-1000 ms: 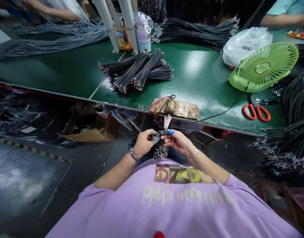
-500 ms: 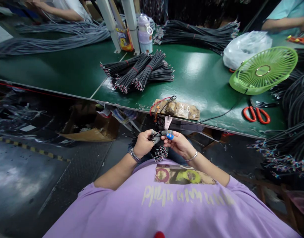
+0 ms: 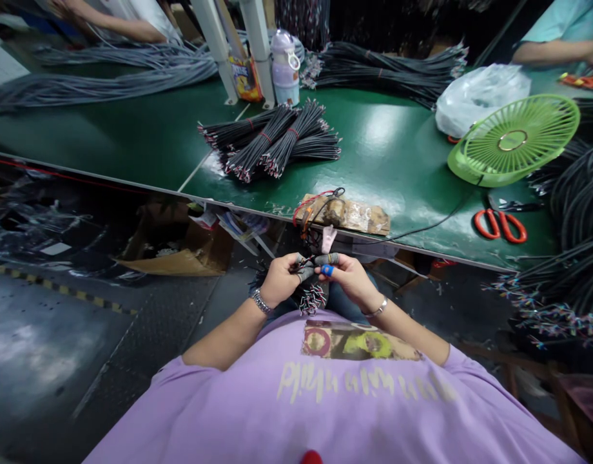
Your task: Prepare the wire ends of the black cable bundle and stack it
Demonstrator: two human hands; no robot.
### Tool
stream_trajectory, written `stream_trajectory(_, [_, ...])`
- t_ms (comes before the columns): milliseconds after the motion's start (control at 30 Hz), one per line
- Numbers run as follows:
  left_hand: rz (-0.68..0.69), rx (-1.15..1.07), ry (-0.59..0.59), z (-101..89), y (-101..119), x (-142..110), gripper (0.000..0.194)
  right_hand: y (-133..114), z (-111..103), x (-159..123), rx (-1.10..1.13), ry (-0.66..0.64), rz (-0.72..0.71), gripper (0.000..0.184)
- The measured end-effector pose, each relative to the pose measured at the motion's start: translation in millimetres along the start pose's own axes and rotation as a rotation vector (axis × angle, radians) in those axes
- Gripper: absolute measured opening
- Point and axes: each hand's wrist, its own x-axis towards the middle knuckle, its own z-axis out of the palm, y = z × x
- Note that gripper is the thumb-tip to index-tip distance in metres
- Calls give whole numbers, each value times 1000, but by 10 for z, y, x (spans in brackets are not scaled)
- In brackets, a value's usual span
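Observation:
My left hand [image 3: 280, 279] is closed on a black cable, with grey covers on its thumb and finger. Close beside it, the fingers of my right hand [image 3: 345, 276] are pinched at the cable's end; a grey cover and a blue wrap show on them. The fine wire ends between the fingertips are too small to make out. Below my hands, a bundle of black cables [image 3: 312, 300] with red and white wire ends rests at my lap. A pink clip [image 3: 328, 239] hangs at the table edge just above my fingers.
On the green table [image 3: 393, 154] lie tied black cable bundles [image 3: 277, 138], a taped wooden block [image 3: 357, 214], red-handled scissors [image 3: 499, 224] and a green fan [image 3: 514, 138]. A purple bottle [image 3: 285, 67] stands behind. An open cardboard box [image 3: 180, 248] sits below at left. Two other people work across the table.
My right hand has turned slightly, and its blue-wrapped finger has drawn in nearer to the left fingertips. My left hand stays almost in place.

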Motion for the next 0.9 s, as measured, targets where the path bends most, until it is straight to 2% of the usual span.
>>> stream_trajectory(67, [-9, 8, -16, -6, -6, 12, 9, -36, -14, 6, -90, -7, -33, 23])
stream_trajectory(133, [-18, 17, -53, -8, -11, 23, 9, -63, -42, 30, -100, -31, 4, 20])
stream_trajectory(267, [-54, -69, -202, -6, 2, 41, 13, -44, -114, 102, 56, -172, 241, 22])
stream_trajectory(333, [-83, -145, -236, -14, 21, 55, 17, -9, -138, 133, 142, -199, 298, 23])
stream_trajectory(500, [-137, -276, -155, -85, 84, 116, 25, -17, -146, 236, 300, -14, 234, 32])
stream_trajectory(567, [-141, -317, -111, -111, 114, 145, 26, -74, -132, 293, 306, -19, 249, 40])
stream_trajectory(667, [-141, -365, -73, -117, 156, 189, 27, -156, -94, 367, 274, -67, 218, 42])
stream_trajectory(733, [-134, -386, -72, -102, 171, 219, 27, -173, -63, 395, 215, -65, 141, 40])
stream_trajectory(900, [-153, -425, -110, -56, 153, 274, 29, -96, -9, 418, 60, 87, -125, 48])
